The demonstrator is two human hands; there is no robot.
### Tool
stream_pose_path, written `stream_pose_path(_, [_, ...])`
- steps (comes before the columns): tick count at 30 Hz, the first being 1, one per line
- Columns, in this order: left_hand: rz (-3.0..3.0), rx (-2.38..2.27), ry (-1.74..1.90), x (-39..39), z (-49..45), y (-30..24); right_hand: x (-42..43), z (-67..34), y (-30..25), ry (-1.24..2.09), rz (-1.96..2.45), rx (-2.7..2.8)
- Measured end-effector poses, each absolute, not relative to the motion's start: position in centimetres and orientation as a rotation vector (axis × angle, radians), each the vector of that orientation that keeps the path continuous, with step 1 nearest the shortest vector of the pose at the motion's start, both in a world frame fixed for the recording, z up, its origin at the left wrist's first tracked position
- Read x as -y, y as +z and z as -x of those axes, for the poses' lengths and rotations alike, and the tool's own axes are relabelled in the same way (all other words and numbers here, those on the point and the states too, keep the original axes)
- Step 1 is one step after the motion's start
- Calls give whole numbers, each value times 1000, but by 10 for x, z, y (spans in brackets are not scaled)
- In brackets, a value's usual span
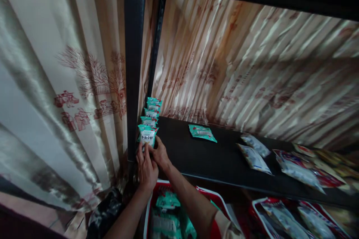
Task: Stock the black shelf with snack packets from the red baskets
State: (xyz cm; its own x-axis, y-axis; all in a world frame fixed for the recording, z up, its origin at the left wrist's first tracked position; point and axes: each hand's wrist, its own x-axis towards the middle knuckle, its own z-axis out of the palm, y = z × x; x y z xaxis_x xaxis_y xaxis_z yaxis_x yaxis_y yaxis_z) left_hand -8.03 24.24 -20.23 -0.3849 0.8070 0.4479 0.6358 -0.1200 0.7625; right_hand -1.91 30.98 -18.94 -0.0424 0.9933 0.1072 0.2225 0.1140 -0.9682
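Observation:
A green-and-white snack packet (147, 135) stands upright at the front of a row on the left end of the black shelf. My left hand (146, 168) presses its fingers against the lower front of this packet. At the packet's lower right side, my right hand (160, 154) grips it, with the fingertips partly hidden. Several matching packets (152, 113) stand in a line behind it, running back toward the curtain. Another green packet (202, 132) lies flat on the shelf to the right of my hands.
Below the black shelf (179, 149), a red-and-white basket (221, 198) holds several green packets. White-and-blue packets (255, 158) and red packets lie farther right on the shelf. A second basket (256, 209) holds pale packets. A dark post (134, 63) and a curtain (92, 149) border the left.

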Motion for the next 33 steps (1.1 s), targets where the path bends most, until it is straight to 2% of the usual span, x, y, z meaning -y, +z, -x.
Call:
stream_pose_path(11, [-1421,-1864,1614,-251,84,-211,-302,29,-191,1001,1278,1391])
stream_pose_path(21, [-1247,-1667,1741,-251,89,-218,-300,37,-188,774,1533,1520])
stream_pose_path(33, [-1346,-1733,1679,-245,82,-216,-294,21,-215,835,1304,1430])
